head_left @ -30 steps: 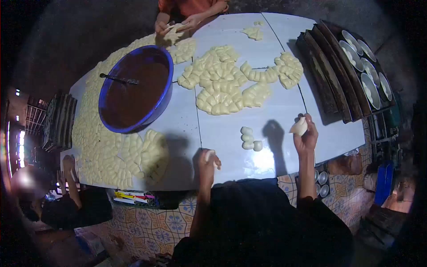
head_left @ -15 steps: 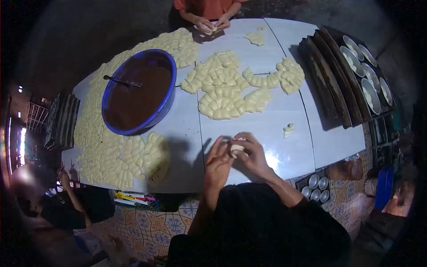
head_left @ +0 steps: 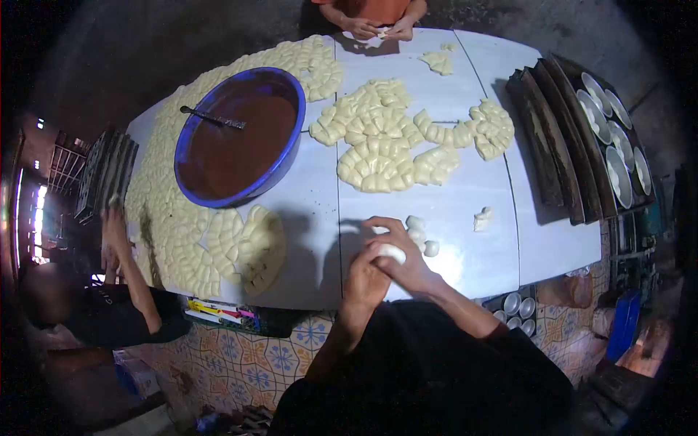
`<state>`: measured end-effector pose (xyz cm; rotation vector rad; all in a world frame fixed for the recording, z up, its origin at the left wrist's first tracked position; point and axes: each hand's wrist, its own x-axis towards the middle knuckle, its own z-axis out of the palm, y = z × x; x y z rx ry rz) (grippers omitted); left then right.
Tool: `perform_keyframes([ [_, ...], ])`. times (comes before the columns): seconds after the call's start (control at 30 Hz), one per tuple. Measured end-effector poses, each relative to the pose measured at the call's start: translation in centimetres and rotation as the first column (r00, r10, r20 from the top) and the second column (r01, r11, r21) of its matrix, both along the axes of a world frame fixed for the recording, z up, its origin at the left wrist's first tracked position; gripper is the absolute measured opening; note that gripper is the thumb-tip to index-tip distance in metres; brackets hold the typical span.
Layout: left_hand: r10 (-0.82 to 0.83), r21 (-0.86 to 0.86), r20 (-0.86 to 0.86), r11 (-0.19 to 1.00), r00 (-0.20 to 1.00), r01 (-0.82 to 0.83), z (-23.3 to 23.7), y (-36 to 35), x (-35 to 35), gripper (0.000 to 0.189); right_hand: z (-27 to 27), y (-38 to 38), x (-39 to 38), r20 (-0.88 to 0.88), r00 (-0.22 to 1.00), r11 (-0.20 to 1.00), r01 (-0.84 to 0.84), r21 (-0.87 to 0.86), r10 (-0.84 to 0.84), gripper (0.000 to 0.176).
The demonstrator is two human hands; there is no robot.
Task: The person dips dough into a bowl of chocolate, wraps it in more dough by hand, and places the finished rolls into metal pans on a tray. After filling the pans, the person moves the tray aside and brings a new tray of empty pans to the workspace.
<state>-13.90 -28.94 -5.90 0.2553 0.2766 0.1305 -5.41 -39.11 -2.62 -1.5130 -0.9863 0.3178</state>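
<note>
Close to the front edge of the table, my left hand (head_left: pixel 366 280) and my right hand (head_left: pixel 408 267) are pressed together around a smooth white dough ball (head_left: pixel 391 253). The fingers of both hands are curled, and part of the ball shows between them. Just beyond my right hand sit several small dough pieces (head_left: pixel 416 229), partly hidden by its fingers. A separate small dough lump (head_left: pixel 482 219) lies farther right. Ahead of my hands is a cluster of cut dough pieces (head_left: pixel 376 164) set close together.
A blue basin (head_left: pixel 299 138) of brown filling, with a dark-handled utensil (head_left: pixel 211 118), stands among spread dough pieces (head_left: pixel 163 211). Dark trays (head_left: pixel 549 145) and round metal tins (head_left: pixel 618 179) are at right. A co-worker's hands (head_left: pixel 382 30) handle dough opposite; another person's arm (head_left: pixel 127 254) reaches in from the left.
My hands have come closer together around the dough, which now looks rounder. Small dough pieces now show beside my right hand. The left co-worker's arm has moved over the table; the view has shifted slightly.
</note>
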Motion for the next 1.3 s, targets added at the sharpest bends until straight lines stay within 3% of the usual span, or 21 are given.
perform_keyframes([
  [0.07, -0.045, -0.069, 0.006, 0.997, 0.999, 0.046, 0.0, -0.2, 0.1, 0.049, 0.3, 0.4, 0.0, -0.447, 0.894, 0.995, 0.026, 0.096, 0.019, 0.064],
  [0.17, -0.179, -0.073, 0.347, 0.973, 0.920, 0.217, 4.3, 2.6, 2.8, 0.095, -1.0, -0.6, 2.2, -0.653, 0.733, 0.979, -0.187, 0.080, 0.193, 0.112],
  [0.2, -0.133, 0.127, 0.327, 0.987, 0.936, 0.096, 3.7, 4.5, 4.3, 0.124, -2.0, -0.4, 2.8, -0.614, 0.716, 0.940, -0.310, 0.144, 0.331, 0.119],
  [0.23, -0.162, 0.194, 0.220, 0.974, 0.962, 0.120, 3.9, 7.7, 5.6, 0.124, -2.5, -0.5, 2.4, -0.617, 0.718, 0.945, -0.284, 0.162, 0.321, 0.119],
  [0.27, 0.112, -0.211, 0.081, 0.973, 0.990, -0.093, -0.4, 13.7, 7.8, 0.113, -1.8, -0.2, 2.1, -0.616, 0.723, 0.949, -0.259, 0.179, 0.313, 0.119],
  [0.3, 0.008, 0.578, 0.094, 0.814, 0.996, -0.061, 0.6, 18.6, 9.9, 0.098, -4.0, -0.6, 2.9, -0.503, 0.786, 0.931, -0.335, 0.143, 0.360, 0.098],
  [0.33, 0.227, 0.924, 0.001, 0.371, 0.974, -0.088, 2.4, 22.4, 12.0, 0.098, -4.0, -0.4, 3.0, -0.512, 0.789, 0.940, -0.307, 0.148, 0.339, 0.097],
  [0.37, 0.484, 0.991, -0.059, -0.080, 0.873, 0.112, 3.1, 25.4, 13.5, 0.097, -4.0, -0.3, 3.0, -0.521, 0.793, 0.948, -0.277, 0.154, 0.316, 0.096],
  [0.43, 0.617, 0.824, -0.261, -0.258, 0.743, 0.504, 2.4, 30.0, 15.6, 0.097, -5.2, -0.2, 2.8, -0.570, 0.768, 0.955, -0.204, 0.214, 0.292, 0.090],
  [0.53, 0.573, 0.730, -0.445, -0.214, 0.688, 0.650, 2.0, 31.1, 16.9, 0.095, -5.0, 0.0, 2.7, -0.680, 0.706, 0.980, -0.142, 0.140, 0.199, 0.097],
  [0.67, 0.614, 0.795, -0.358, -0.195, 0.703, 0.574, 5.5, 26.2, 15.5, 0.094, -6.9, 0.3, 2.9, -0.708, 0.682, 0.981, -0.076, 0.180, 0.183, 0.078],
  [0.77, 0.351, 0.927, -0.333, 0.290, 0.875, 0.237, 6.8, 21.6, 12.1, 0.093, -6.1, 1.7, 2.9, -0.758, 0.634, 0.971, 0.048, 0.232, 0.149, 0.069],
  [0.83, -0.048, 0.561, -0.214, 0.811, 0.976, 0.163, 4.8, 16.1, 9.4, 0.093, -4.3, 2.6, 3.2, -0.902, 0.396, 0.961, 0.131, 0.242, 0.173, 0.062],
  [0.87, -0.183, 0.336, -0.131, 0.916, 0.974, 0.217, 4.3, 13.0, 8.1, 0.092, -5.9, 2.9, 3.4, -0.908, 0.152, 0.892, 0.179, 0.415, 0.391, 0.052],
  [0.9, -0.195, 0.221, -0.118, 0.951, 0.974, 0.217, 3.0, 9.9, 7.1, 0.092, -7.1, 3.2, 3.2, -0.937, 0.147, 0.920, 0.193, 0.341, 0.316, 0.046],
  [1.0, 0.187, 0.640, -0.402, 0.757, 0.896, 0.129, 3.9, 4.7, 5.6, 0.056, -5.8, 2.3, 3.0, -0.959, 0.262, 0.982, 0.179, -0.061, -0.107, 0.035],
  [1.03, 0.160, 0.581, -0.359, 0.810, 0.920, 0.086, 3.4, 4.5, 4.9, 0.051, -4.8, 1.9, 2.7, -0.857, 0.469, 0.972, 0.191, -0.137, -0.213, 0.034],
  [1.1, 0.128, 0.443, -0.251, 0.897, 0.959, -0.004, 2.3, 4.0, 3.7, 0.042, -2.8, 1.4, 1.6, -0.383, 0.853, 0.932, 0.290, -0.218, -0.355, 0.032],
  [1.17, 0.105, 0.735, -0.267, 0.665, 0.958, 0.132, 2.3, 3.4, 2.5, 0.037, -2.9, 0.5, 0.6, 0.267, 0.904, 0.906, 0.386, -0.174, -0.334, 0.035],
  [1.23, 0.083, 0.890, -0.252, 0.411, 0.964, 0.198, 3.1, 3.0, 2.2, 0.032, -2.7, -0.6, 1.0, 0.200, 0.957, 0.961, 0.240, -0.138, -0.211, 0.030],
  [1.3, 0.033, 0.880, -0.212, 0.440, 0.977, 0.176, 2.0, 2.6, 1.6, 0.027, -0.7, -1.3, 1.0, 0.041, 0.978, 0.976, 0.208, -0.058, -0.206, 0.018],
])
